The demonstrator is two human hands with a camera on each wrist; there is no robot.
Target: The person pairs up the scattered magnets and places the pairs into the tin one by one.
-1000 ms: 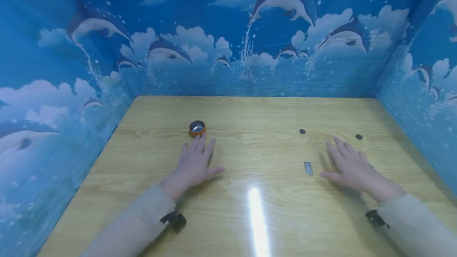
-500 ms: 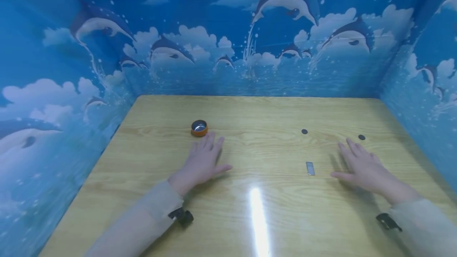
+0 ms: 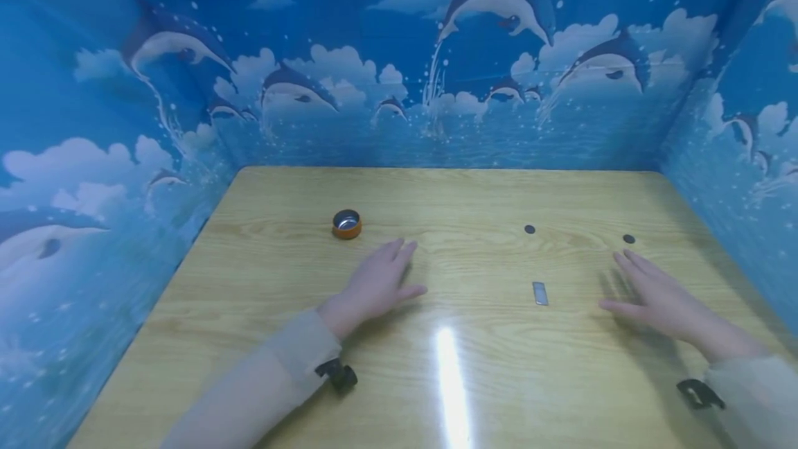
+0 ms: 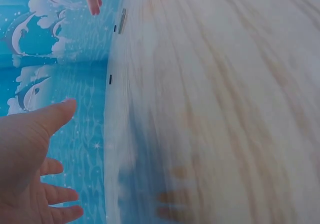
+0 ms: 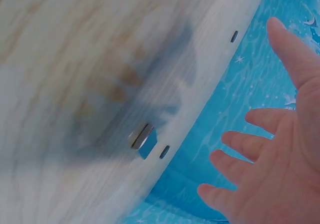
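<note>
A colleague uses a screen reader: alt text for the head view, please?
A person's left hand and right hand, both empty, hover over a wood-grain table bearing a small round orange container, two dark discs and a silvery rectangle, before a dolphin-print backdrop.

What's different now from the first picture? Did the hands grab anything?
The left hand moved right, away from the bowl; its fingertips no longer overlap it in the head view. The right hand moved right too, farther from the silver piece. Neither grabbed or let go of anything. The bowl, silver piece and two dark discs stayed put.
</note>
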